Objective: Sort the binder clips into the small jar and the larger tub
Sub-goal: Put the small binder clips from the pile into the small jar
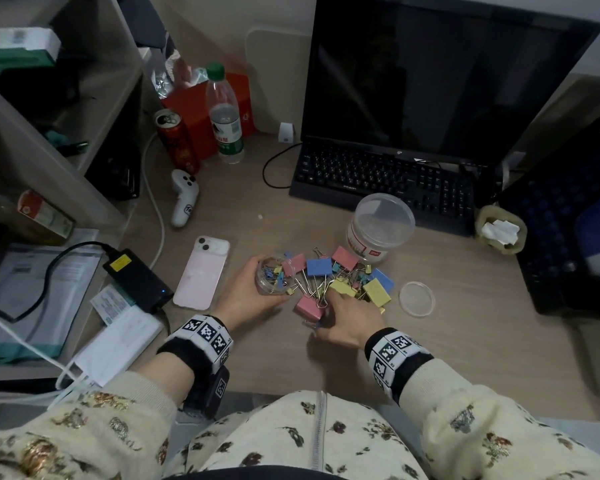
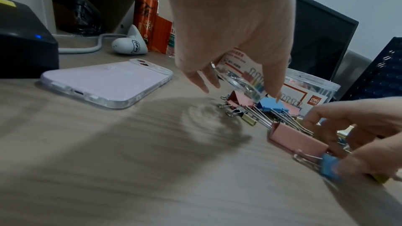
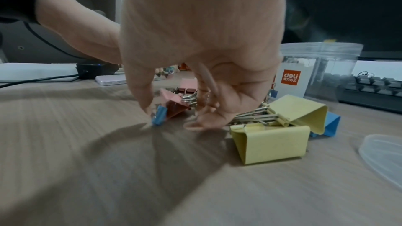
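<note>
Pinched between thumb and fingertips of the right hand (image 3: 202, 78), a small blue clip (image 3: 159, 115) is being taken at the near edge of the pile of binder clips (image 1: 340, 275) on the desk (image 1: 465, 341); the grip is closed on it low, almost at the wood. The small jar (image 1: 274, 275) is cupped in the left hand (image 1: 253, 296), fingers curled round its wall, tilted toward the pile and already partly filled with small clips. The larger tub (image 1: 380, 226) stands beyond the pile, open, its lid (image 1: 416, 298) lying to the right.

For a clean pick, the clip is best lifted straight up so that the wire handles of the pink clip (image 3: 174, 102) just beside it are not dragged, and the jar mouth should be kept close.

Only the right wrist view shows the pinch itself; from the head it is hidden under the hand. Only the head view shows the jar's contents, and the left wrist view shows the jar lifted off the desk.
</note>
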A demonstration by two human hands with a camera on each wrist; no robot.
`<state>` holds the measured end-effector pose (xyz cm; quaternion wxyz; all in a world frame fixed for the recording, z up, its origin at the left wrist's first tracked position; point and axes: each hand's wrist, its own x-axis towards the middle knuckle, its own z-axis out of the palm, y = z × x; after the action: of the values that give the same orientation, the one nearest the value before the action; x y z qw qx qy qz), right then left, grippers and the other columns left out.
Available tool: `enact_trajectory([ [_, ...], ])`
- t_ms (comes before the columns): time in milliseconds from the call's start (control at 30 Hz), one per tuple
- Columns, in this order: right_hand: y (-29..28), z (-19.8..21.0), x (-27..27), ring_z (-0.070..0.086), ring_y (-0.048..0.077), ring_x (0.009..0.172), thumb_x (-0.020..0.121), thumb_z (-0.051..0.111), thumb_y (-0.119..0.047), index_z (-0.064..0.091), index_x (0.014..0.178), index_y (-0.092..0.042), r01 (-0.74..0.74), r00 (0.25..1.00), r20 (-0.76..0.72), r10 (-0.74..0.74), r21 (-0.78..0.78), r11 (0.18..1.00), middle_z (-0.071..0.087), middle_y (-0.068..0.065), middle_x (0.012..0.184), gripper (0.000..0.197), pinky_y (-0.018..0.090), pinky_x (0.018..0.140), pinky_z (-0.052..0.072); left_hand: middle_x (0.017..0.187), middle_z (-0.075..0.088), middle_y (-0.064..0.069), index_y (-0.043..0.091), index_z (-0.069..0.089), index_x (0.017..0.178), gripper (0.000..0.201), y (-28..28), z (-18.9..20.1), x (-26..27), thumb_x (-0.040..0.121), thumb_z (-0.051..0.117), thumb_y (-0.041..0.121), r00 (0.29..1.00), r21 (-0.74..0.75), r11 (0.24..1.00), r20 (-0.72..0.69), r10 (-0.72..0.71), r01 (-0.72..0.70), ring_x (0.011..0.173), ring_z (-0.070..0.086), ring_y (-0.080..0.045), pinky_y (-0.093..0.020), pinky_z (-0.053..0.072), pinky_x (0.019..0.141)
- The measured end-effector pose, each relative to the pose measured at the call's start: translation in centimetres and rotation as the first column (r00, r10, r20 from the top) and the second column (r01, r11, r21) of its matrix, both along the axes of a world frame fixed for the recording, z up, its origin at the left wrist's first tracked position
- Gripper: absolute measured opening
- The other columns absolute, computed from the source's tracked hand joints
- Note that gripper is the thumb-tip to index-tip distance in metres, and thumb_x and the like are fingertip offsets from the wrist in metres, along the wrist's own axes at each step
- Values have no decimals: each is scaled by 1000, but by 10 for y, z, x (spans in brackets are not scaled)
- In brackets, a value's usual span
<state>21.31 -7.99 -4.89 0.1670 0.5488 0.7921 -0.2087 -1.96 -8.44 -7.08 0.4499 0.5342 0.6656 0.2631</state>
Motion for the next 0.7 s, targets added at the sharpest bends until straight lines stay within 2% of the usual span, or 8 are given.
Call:
enact_trajectory([
  [67, -5, -4, -4, 62, 28, 94, 80, 58, -52, 41, 121, -18, 15, 1000, 4, -15, -5, 1000, 62, 6, 106, 55, 35, 76, 49, 110, 57, 29, 46, 44, 118, 86, 1, 0, 0, 44, 82, 66, 1000, -10, 1000, -4, -8, 8, 110, 62, -7, -41, 51, 101],
  [167, -7, -7, -7, 61, 29, 101, 85, 55, -42, 51, 119, -15, 31, 1000, 7, -31, -6, 1000, 61, 8, 113, 43, 36, 78, 49, 109, 56, 29, 45, 43, 118, 85, 2, 1, 0, 45, 83, 64, 1000, -5, 1000, -5, -10, 10, 110, 61, -7, -40, 51, 102],
  [233, -6, -8, -6, 62, 28, 100, 87, 54, -40, 56, 116, -16, 21, 1000, 11, -21, -16, 1000, 61, 7, 112, 38, 35, 77, 49, 109, 56, 29, 43, 45, 119, 84, 2, 0, 0, 47, 84, 61, 1000, 0, 1000, 0, -6, 6, 110, 61, -8, -41, 50, 102],
  [333, -4, -4, -3, 63, 28, 96, 87, 54, -39, 58, 112, -18, 4, 1000, 18, -4, -24, 1000, 64, 7, 106, 33, 34, 74, 49, 111, 58, 23, 38, 47, 122, 89, 3, -1, -1, 45, 82, 64, 1000, 1, 1000, 1, -4, 4, 110, 62, -9, -41, 51, 101],
  [433, -2, -2, -3, 63, 30, 94, 83, 54, -43, 54, 110, -18, 10, 1000, 1, -10, -23, 1000, 66, 7, 104, 37, 34, 74, 49, 116, 61, 18, 40, 47, 122, 89, 3, -3, -3, 45, 83, 64, 1000, -6, 1000, 0, 1, -1, 111, 62, -9, -41, 51, 101],
  [567, -5, -4, -9, 63, 29, 94, 78, 58, -53, 45, 116, -20, 29, 1000, 3, -29, -35, 999, 64, 4, 104, 52, 33, 71, 46, 118, 61, 18, 43, 45, 121, 86, 4, -5, -4, 48, 87, 56, 1000, -14, 1000, -11, 5, -5, 112, 62, -9, -41, 51, 102],
  [700, -5, -5, -14, 62, 32, 99, 81, 59, -43, 46, 118, -16, 51, 999, 10, -50, -46, 998, 64, 9, 109, 48, 36, 78, 50, 118, 61, 12, 33, 48, 126, 85, 5, -6, -4, 55, 92, 42, 1000, 1, 1000, -12, 11, -11, 112, 61, -12, -42, 51, 102],
])
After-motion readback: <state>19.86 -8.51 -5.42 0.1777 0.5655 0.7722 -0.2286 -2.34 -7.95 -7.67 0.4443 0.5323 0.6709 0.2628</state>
